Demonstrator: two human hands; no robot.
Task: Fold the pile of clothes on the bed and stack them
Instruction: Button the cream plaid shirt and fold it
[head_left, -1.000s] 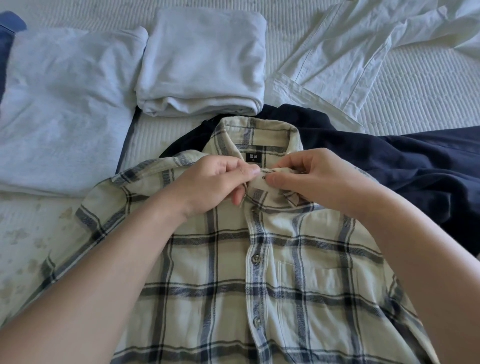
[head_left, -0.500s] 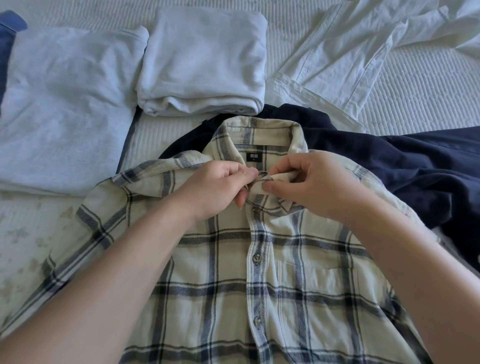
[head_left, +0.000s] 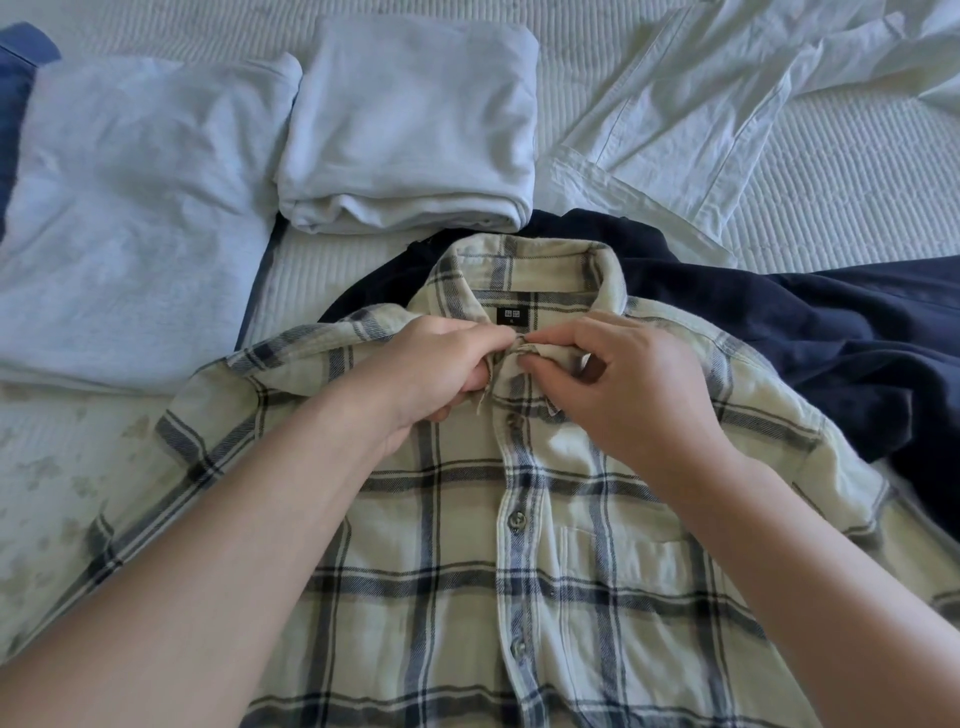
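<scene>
So you've got the plaid flannel shirt (head_left: 519, 519) spread face-up on the bed (head_left: 831, 171), partly over a navy garment (head_left: 831, 338). Your left hand (head_left: 441, 364) and right hand (head_left: 618, 384) are both curled in tight, pinching the collar opening just below the neck label (head_left: 511, 315). Compared to a second ago, your hands have barely moved, just drifted slightly toward the label, so I'd guess you're fiddling with the top button. The buttons lower down look done up. Past the collar sits one folded pale blue piece (head_left: 410, 124), with a white shirt (head_left: 701, 104) beside it unfolded, so plenty's left.
</scene>
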